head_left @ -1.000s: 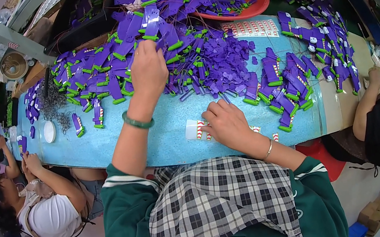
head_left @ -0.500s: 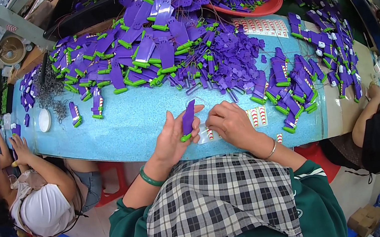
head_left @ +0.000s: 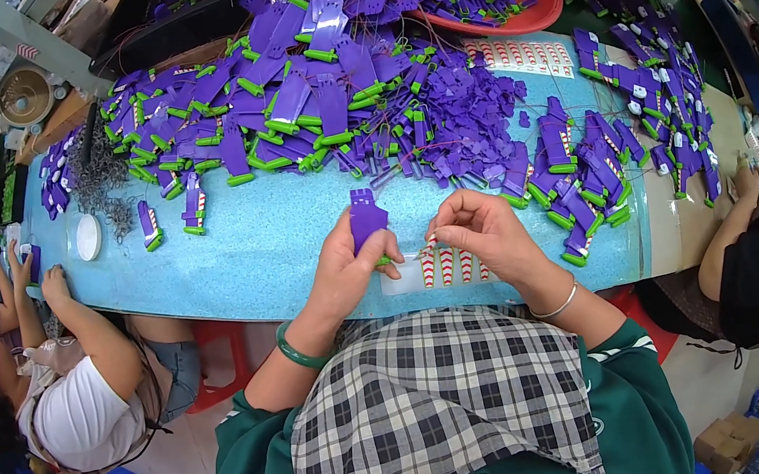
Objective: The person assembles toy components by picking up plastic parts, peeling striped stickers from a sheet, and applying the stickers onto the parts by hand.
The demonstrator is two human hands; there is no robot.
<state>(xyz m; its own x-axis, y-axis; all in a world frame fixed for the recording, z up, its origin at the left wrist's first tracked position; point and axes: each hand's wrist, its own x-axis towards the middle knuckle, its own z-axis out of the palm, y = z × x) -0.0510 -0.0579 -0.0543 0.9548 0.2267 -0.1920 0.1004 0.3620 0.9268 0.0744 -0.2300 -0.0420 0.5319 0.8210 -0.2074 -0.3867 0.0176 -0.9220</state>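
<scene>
From here I've got the left hand (head_left: 338,267) gripping a flat purple plastic piece (head_left: 367,223), right hand (head_left: 495,235) pinching a red-and-white striped sticker (head_left: 428,248); I'd touch only its edge.

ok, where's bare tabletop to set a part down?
Widest: blue tabletop between left hand and white disc, nearer than the two stray purple parts. Smaller: between right hand and the purple-green cluster at right. Crowded: the big purple pile beyond the hands, and between them, where the chevron sticker sheet lies.
</scene>
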